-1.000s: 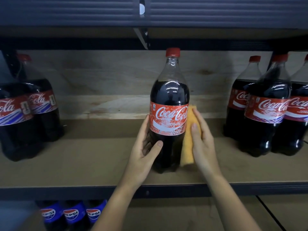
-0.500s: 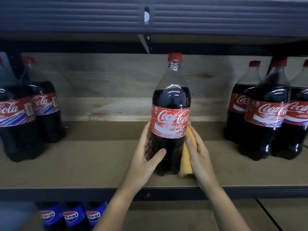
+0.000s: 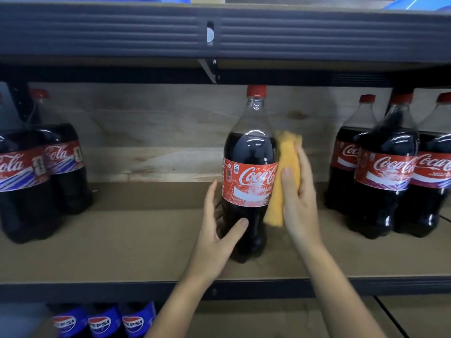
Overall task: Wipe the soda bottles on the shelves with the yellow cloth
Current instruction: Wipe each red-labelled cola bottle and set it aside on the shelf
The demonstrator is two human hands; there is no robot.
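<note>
My left hand [image 3: 217,230] grips the full, heavy, slick dark plastic cola bottle [image 3: 249,181] low near the brown shelf's [image 3: 122,242] front edge, while my right hand [image 3: 299,191] presses the soft folded yellow cloth [image 3: 284,174] against its side.

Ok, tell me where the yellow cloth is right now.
In the head view, the folded yellow cloth is pressed by the right hand against the right side of the central red-labelled plastic cola bottle, right of centre on the brown middle shelf.
</note>
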